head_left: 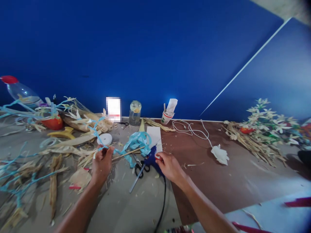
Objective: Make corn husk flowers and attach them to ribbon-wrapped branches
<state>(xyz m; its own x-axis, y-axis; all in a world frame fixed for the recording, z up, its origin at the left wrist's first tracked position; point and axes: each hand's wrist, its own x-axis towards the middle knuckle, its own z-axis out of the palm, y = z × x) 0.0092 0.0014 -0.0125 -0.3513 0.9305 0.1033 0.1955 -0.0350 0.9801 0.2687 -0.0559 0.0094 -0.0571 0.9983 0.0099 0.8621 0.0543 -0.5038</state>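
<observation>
My left hand (102,160) is closed, its fingertips pinching a blue plastic strip (119,151). Part of the strip rises above the fingers as a thin blue stem, and the rest runs to a crumpled blue heap (137,142). A thin tan stick (128,153) points right from beside this hand. My right hand (168,164) is closed at the blue glue gun (151,156), with a small red and white part at its fingertips. A translucent glue stick (136,179) sticks out of the gun's back. Black-handled scissors (139,169) lie partly under the gun.
Dried husks (55,181) and blue stems cover the left side. A white tape roll (104,139), a glass jar (135,112) and a paper cup (167,117) stand near the blue wall. White cable (191,129), crumpled white tissue (220,154) and a flower bunch (264,119) are rightward.
</observation>
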